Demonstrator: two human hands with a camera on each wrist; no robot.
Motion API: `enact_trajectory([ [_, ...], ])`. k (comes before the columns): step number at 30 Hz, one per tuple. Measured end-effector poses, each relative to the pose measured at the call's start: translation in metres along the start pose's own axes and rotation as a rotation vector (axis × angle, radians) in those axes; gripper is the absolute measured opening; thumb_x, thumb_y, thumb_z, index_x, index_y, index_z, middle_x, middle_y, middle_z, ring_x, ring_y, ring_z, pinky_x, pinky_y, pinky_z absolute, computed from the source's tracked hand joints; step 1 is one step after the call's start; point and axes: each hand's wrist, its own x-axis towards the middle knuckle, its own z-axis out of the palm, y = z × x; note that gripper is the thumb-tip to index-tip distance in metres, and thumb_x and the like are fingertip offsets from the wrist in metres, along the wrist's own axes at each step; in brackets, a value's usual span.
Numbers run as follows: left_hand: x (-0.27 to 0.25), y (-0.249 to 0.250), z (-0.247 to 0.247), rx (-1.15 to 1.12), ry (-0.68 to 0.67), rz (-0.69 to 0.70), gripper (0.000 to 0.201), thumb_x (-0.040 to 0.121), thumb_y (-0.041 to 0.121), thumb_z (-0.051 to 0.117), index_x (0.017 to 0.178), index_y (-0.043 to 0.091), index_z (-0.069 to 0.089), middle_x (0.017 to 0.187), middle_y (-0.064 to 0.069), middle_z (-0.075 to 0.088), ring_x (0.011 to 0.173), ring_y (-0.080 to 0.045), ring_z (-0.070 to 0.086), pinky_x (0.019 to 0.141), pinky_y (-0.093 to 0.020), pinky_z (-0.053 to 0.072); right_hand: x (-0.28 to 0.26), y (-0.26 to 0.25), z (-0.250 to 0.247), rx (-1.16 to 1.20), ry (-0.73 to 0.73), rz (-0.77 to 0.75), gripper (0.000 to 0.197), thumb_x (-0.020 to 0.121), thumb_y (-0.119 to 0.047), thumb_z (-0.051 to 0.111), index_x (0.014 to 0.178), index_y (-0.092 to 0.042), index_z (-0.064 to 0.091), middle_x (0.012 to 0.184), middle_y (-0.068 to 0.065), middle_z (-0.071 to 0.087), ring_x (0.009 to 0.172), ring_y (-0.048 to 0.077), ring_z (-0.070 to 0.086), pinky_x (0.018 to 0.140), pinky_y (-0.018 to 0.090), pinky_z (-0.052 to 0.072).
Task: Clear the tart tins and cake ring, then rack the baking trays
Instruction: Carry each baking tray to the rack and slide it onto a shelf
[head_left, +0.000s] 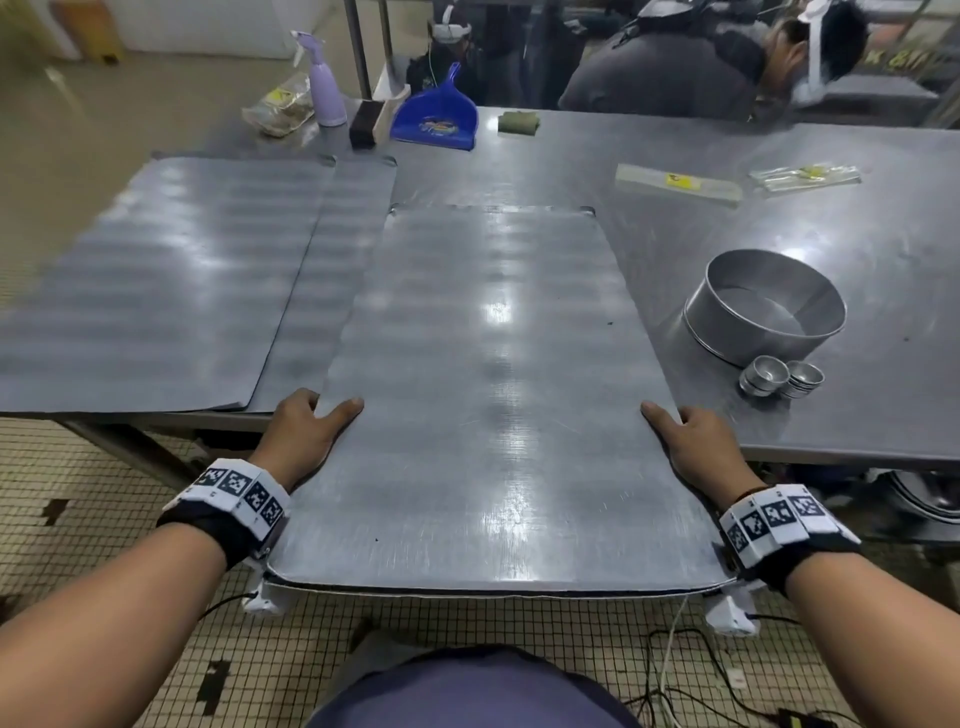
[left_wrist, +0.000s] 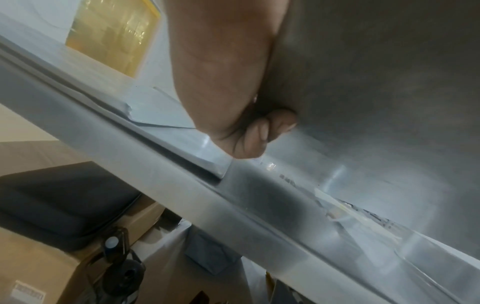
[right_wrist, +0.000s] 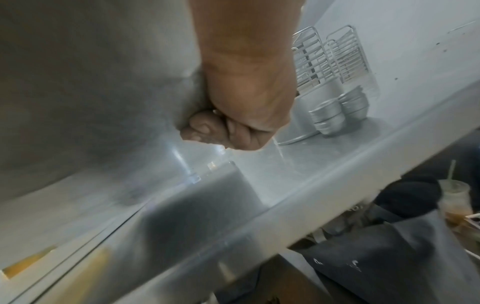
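Observation:
A large flat baking tray (head_left: 488, 395) lies lengthwise in front of me, its near end sticking out past the table edge. My left hand (head_left: 311, 423) grips its left edge and my right hand (head_left: 685, 431) its right edge, thumbs on top. In the wrist views the fingers (left_wrist: 262, 131) (right_wrist: 205, 127) curl under the tray's underside (left_wrist: 376, 72) (right_wrist: 91, 82). Two more trays (head_left: 156, 270) lie overlapped on the left. The cake ring (head_left: 763, 306) (right_wrist: 303, 115) stands to the right, with stacked tart tins (head_left: 782, 376) (right_wrist: 335, 115) just in front of it.
Along the table's (head_left: 857, 249) far side are a blue dustpan (head_left: 436, 117), a purple spray bottle (head_left: 324, 83), a brush and plastic packets (head_left: 675, 182). People lean over the far edge. Wire racks (right_wrist: 337, 55) show beyond the tins. Cables (head_left: 691, 675) trail on the tiled floor.

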Motion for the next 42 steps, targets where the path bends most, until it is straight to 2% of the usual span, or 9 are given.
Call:
enact_trajectory([
  [5,0.029,0.000,-0.021,-0.009,0.032,0.054,0.075,0.084,0.064,0.067,0.089,-0.011,0.061,0.077,-0.009,0.060,0.071,-0.024,0.057,0.065,-0.035,0.042,0.016,-0.033,-0.001,-0.001,0.036,-0.019,0.060,0.093,-0.055,0.060,0.059,-0.006,0.051,0.054,0.005,0.048,0.053,0.023,0.044,0.055,0.036,0.037],
  [8,0.046,0.002,-0.040,0.021,0.086,0.052,0.059,0.093,0.051,0.065,0.099,-0.007,0.063,0.090,-0.015,0.061,0.085,-0.031,0.058,0.075,-0.036,0.041,0.026,-0.067,0.005,-0.042,0.033,-0.050,0.057,0.096,-0.051,0.057,0.063,-0.005,0.053,0.055,0.008,0.050,0.053,0.023,0.045,0.054,0.031,0.034],
  [15,0.086,-0.001,-0.121,-0.003,0.178,0.075,0.047,0.099,0.042,0.060,0.070,0.010,0.042,0.066,-0.005,0.037,0.060,-0.023,0.035,0.055,-0.035,0.028,0.070,-0.159,0.048,-0.026,-0.009,-0.178,0.057,0.098,-0.052,0.052,0.059,-0.011,0.046,0.054,0.007,0.051,0.058,0.027,0.049,0.061,0.038,0.040],
  [20,0.096,-0.017,-0.190,-0.021,0.289,0.053,0.045,0.099,0.041,0.058,0.070,0.008,0.051,0.067,-0.009,0.050,0.068,-0.030,0.048,0.056,-0.033,0.035,0.092,-0.241,0.096,0.014,-0.056,-0.300,0.059,0.098,-0.051,0.053,0.063,-0.003,0.056,0.059,0.012,0.056,0.057,0.028,0.052,0.060,0.037,0.041],
  [23,0.091,-0.027,-0.229,-0.033,0.381,0.028,0.049,0.096,0.046,0.059,0.077,0.002,0.058,0.075,-0.017,0.057,0.079,-0.036,0.054,0.062,-0.036,0.039,0.102,-0.285,0.131,0.025,-0.091,-0.382,0.063,0.095,-0.057,0.053,0.062,-0.003,0.051,0.059,0.011,0.052,0.058,0.029,0.051,0.061,0.039,0.043],
  [26,0.085,-0.054,-0.264,-0.021,0.463,-0.024,0.068,0.094,0.052,0.063,0.109,-0.014,0.062,0.117,-0.030,0.065,0.107,-0.046,0.062,0.083,-0.046,0.049,0.113,-0.325,0.165,0.050,-0.172,-0.440,0.063,0.090,-0.063,0.056,0.069,-0.004,0.059,0.067,0.010,0.064,0.065,0.029,0.060,0.069,0.042,0.050],
  [34,0.007,-0.080,-0.295,-0.137,0.804,-0.184,0.040,0.090,0.038,0.072,0.070,0.008,0.055,0.054,0.017,0.055,0.053,-0.001,0.049,0.050,-0.020,0.037,0.113,-0.417,0.222,0.111,-0.391,-0.687,0.061,0.087,-0.057,0.067,0.059,-0.009,0.043,0.057,0.004,0.042,0.054,0.024,0.043,0.056,0.037,0.036],
  [38,-0.051,-0.093,-0.288,-0.171,0.944,-0.278,0.076,0.076,0.069,0.074,0.088,-0.005,0.059,0.075,-0.004,0.062,0.067,-0.016,0.051,0.064,-0.042,0.051,0.116,-0.442,0.246,0.109,-0.518,-0.803,0.071,0.080,-0.069,0.065,0.062,-0.003,0.047,0.058,0.007,0.044,0.054,0.026,0.046,0.056,0.038,0.041],
  [42,-0.110,-0.080,-0.266,-0.173,1.105,-0.358,0.044,0.082,0.046,0.080,0.081,0.004,0.066,0.078,-0.002,0.070,0.067,-0.014,0.060,0.062,-0.032,0.045,0.099,-0.464,0.260,0.135,-0.655,-0.938,0.069,0.075,-0.072,0.067,0.061,-0.007,0.050,0.055,0.006,0.045,0.051,0.024,0.047,0.055,0.037,0.040],
])
